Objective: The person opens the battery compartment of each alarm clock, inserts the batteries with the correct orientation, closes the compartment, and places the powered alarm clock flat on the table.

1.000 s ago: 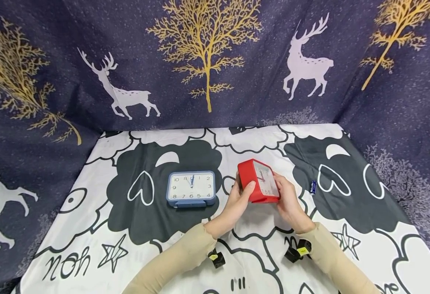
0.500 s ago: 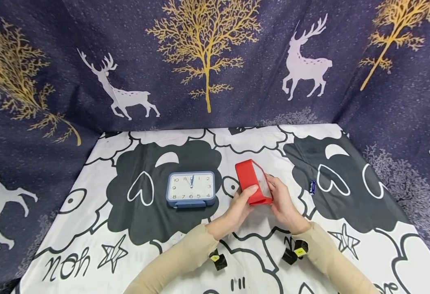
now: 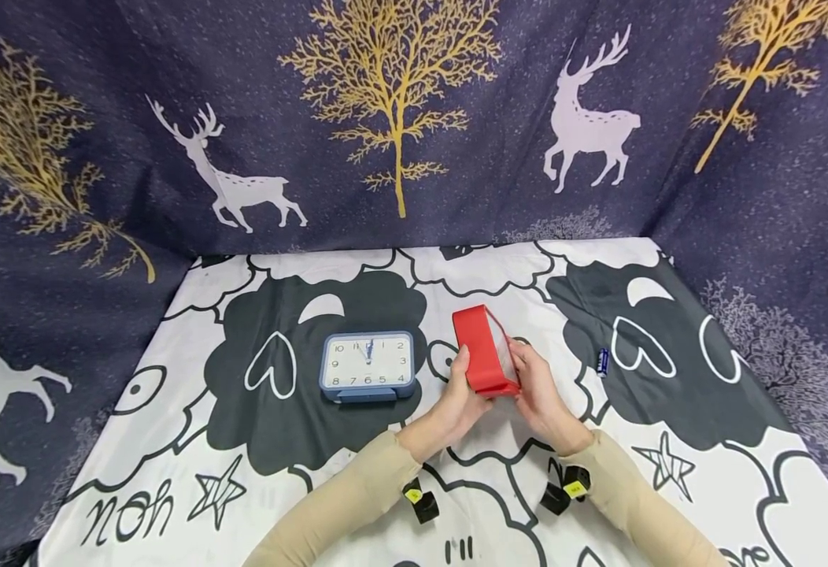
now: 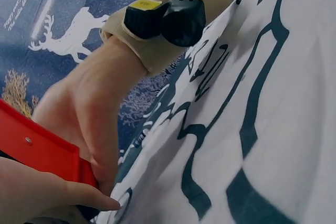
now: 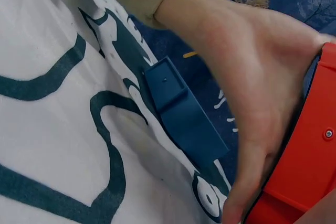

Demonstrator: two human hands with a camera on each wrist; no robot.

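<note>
A red alarm clock [image 3: 481, 350] is held up between both hands near the middle of the table, its face turned to the right. My left hand [image 3: 458, 405] grips it from the left and below, thumb along the red side. On the other side, my right hand [image 3: 543, 392] holds it by the face side and lower edge. In the left wrist view, the red casing [image 4: 39, 142] shows a small screw, with fingers of the left hand [image 4: 47, 190] under it. The right wrist view shows the casing [image 5: 304, 166] too, and most of the right hand lies outside that view.
To the left, a blue alarm clock [image 3: 367, 364] stands facing up toward me. A small blue battery [image 3: 602, 362] lies at the right on the patterned tablecloth [image 3: 499, 272]. Dark cloth [image 3: 244, 47] with deer and trees hangs at the back and sides.
The red clock has been turned so its face points further right and its red side shows more. My left thumb has shifted left along the casing; my right hand has moved slightly inward.
</note>
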